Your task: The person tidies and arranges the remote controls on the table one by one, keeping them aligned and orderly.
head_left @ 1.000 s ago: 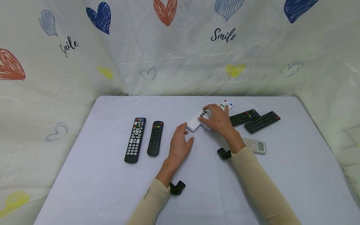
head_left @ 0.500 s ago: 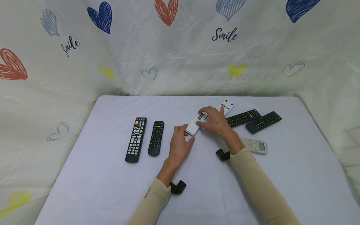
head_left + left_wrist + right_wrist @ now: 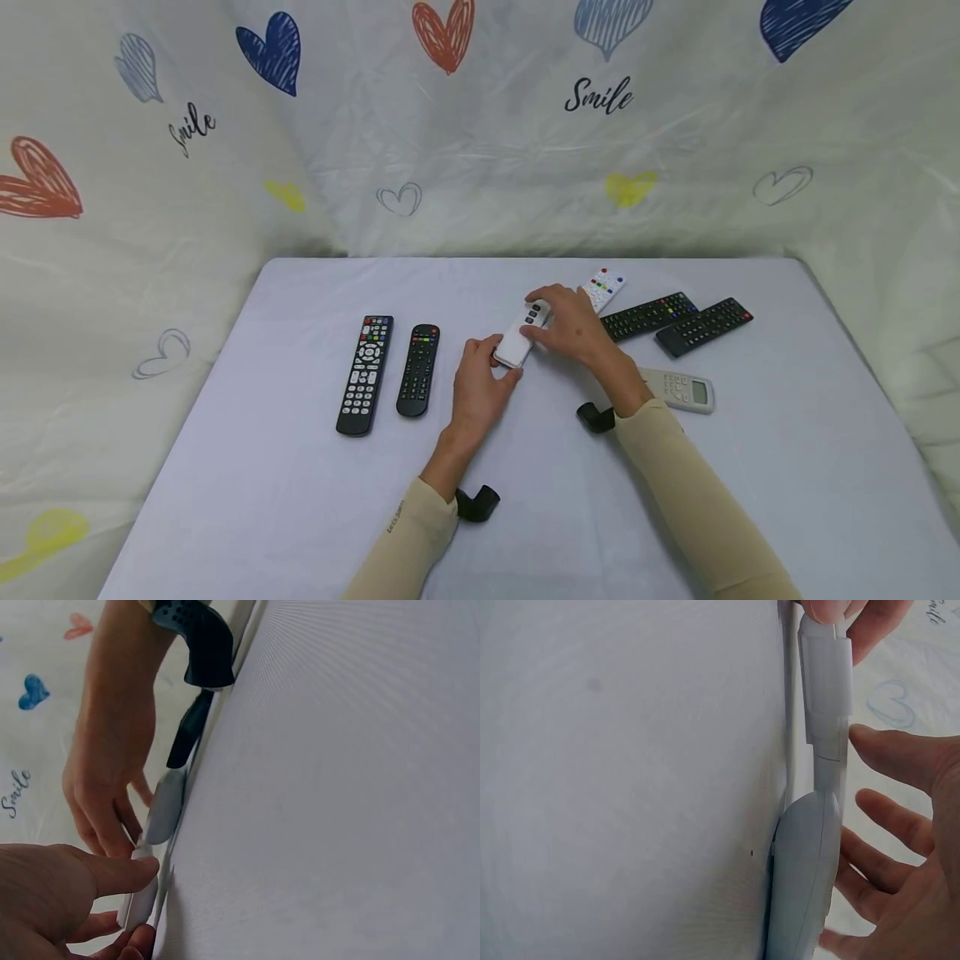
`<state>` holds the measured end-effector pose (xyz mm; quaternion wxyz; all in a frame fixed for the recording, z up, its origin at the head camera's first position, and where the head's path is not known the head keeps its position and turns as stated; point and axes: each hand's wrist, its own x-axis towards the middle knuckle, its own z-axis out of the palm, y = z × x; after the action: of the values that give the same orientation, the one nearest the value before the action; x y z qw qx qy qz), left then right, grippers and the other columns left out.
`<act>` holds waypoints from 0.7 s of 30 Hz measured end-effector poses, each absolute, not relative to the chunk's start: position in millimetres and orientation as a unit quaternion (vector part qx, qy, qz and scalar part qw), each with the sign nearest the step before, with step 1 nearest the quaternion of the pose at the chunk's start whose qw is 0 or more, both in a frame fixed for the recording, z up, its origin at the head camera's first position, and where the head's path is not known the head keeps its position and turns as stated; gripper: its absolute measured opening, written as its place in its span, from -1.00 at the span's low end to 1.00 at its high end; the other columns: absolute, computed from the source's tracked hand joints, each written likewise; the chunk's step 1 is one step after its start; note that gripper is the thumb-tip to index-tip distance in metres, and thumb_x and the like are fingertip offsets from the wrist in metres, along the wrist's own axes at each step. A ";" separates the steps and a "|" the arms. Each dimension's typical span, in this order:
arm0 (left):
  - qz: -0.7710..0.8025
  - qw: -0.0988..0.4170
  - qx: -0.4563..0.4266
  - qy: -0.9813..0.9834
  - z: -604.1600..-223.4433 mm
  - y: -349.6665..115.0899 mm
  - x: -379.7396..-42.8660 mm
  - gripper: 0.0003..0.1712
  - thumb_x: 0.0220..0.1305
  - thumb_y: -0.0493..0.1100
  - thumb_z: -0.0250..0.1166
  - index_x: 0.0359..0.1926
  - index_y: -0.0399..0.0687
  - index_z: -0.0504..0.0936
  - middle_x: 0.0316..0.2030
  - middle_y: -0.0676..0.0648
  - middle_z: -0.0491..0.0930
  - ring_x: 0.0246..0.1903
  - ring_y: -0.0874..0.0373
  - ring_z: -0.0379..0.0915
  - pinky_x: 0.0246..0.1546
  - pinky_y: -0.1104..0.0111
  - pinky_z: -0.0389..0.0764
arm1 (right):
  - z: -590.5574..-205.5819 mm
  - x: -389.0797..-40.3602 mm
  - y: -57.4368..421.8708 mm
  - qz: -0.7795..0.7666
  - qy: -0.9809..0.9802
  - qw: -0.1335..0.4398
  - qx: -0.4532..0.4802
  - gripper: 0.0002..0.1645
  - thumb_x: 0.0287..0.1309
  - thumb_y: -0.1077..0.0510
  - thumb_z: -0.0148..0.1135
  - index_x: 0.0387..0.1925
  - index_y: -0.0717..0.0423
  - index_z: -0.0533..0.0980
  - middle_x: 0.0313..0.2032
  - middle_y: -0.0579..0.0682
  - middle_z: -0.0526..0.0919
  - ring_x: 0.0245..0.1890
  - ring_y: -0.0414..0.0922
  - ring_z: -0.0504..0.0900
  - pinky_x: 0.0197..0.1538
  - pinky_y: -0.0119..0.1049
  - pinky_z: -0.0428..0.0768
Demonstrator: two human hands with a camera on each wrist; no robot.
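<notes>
A small white remote control [image 3: 516, 340] with dark buttons lies slanted at the middle of the table. Its near end is pinched between the thumb and fingers of my left hand [image 3: 478, 387]. My right hand [image 3: 576, 327] holds the far part, thumb on the near side and index finger at the far end. In the right wrist view, a pale block-like part [image 3: 829, 686] shows along the remote's underside near the left hand. Partly behind my right hand lies another white remote with coloured buttons [image 3: 603, 286].
Two black remotes, a longer one [image 3: 365, 375] and a shorter one [image 3: 417, 371], lie on the left. On the right are two more black remotes [image 3: 648, 315] [image 3: 703, 327], touching or nearly so. A grey remote with a screen [image 3: 684, 390] sits by the right wrist, partly covered.
The white remote has slid nearer and slightly left, along with my right hand. My left hand, earlier beside its end with thumb apart, now pinches it.
</notes>
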<state>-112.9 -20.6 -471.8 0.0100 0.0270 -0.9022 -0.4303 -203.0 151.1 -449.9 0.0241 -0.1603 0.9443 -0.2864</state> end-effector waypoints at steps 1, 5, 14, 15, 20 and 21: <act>-0.433 0.015 0.027 -0.901 -472.6 -20.5 -112.6 -0.31 0.21 -0.17 0.55 0.34 -0.11 0.55 -0.07 -0.08 0.50 -0.14 0.17 0.47 -0.22 0.43 0.46 | -449.5 -202.3 150.8 -0.298 0.941 0.021 -0.160 -0.37 0.19 0.02 0.52 0.24 0.11 0.56 0.29 0.18 0.60 0.39 0.19 0.49 0.54 0.21 0.25; -0.438 0.030 0.028 -0.898 -474.4 -21.3 -112.5 -0.31 0.20 -0.16 0.55 0.34 -0.08 0.55 -0.04 -0.08 0.52 -0.10 0.15 0.52 -0.14 0.37 0.52 | -449.3 -201.0 149.3 -0.360 0.918 0.009 -0.164 -0.39 0.16 0.12 0.53 0.23 0.17 0.56 0.28 0.20 0.57 0.35 0.18 0.48 0.41 0.11 0.47; -0.450 0.056 0.025 -0.891 -475.4 -24.2 -110.8 -0.30 0.16 -0.16 0.58 0.32 -0.05 0.56 -0.04 -0.08 0.53 -0.11 0.15 0.51 -0.09 0.34 0.53 | -449.3 -198.8 144.0 -0.427 0.890 0.000 -0.161 -0.37 0.11 0.23 0.55 0.21 0.20 0.53 0.28 0.19 0.52 0.10 0.10 0.55 0.00 -0.11 0.71; -0.451 0.056 0.024 -0.890 -475.1 -24.4 -110.2 -0.30 0.16 -0.16 0.58 0.32 -0.06 0.56 -0.03 -0.08 0.53 -0.11 0.15 0.52 -0.08 0.34 0.53 | -449.4 -198.2 143.3 -0.428 0.890 0.000 -0.156 -0.36 0.10 0.22 0.56 0.21 0.19 0.53 0.28 0.18 0.52 0.04 0.08 0.57 -0.04 -0.16 0.69; -0.452 0.055 0.025 -0.890 -474.8 -25.8 -107.3 -0.31 0.15 -0.16 0.59 0.29 -0.08 0.56 -0.03 -0.09 0.54 -0.10 0.14 0.53 -0.05 0.31 0.55 | -450.1 -195.5 139.3 -0.438 0.886 0.007 -0.151 -0.35 0.07 0.21 0.59 0.20 0.20 0.54 0.28 0.20 0.51 -0.17 0.07 0.66 -0.17 -0.38 0.62; -0.451 0.055 0.026 -0.890 -475.1 -26.2 -106.8 -0.31 0.15 -0.15 0.59 0.29 -0.08 0.56 -0.03 -0.09 0.54 -0.11 0.14 0.52 -0.05 0.31 0.55 | -450.5 -195.1 138.3 -0.442 0.884 0.009 -0.151 -0.36 0.07 0.23 0.59 0.18 0.21 0.55 0.29 0.21 0.51 -0.18 0.08 0.67 -0.17 -0.40 0.62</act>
<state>-106.8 -26.2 -475.1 0.0552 0.0264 -0.8903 -0.4512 -195.1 138.3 -450.5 0.0088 -0.1508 0.8841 -0.4422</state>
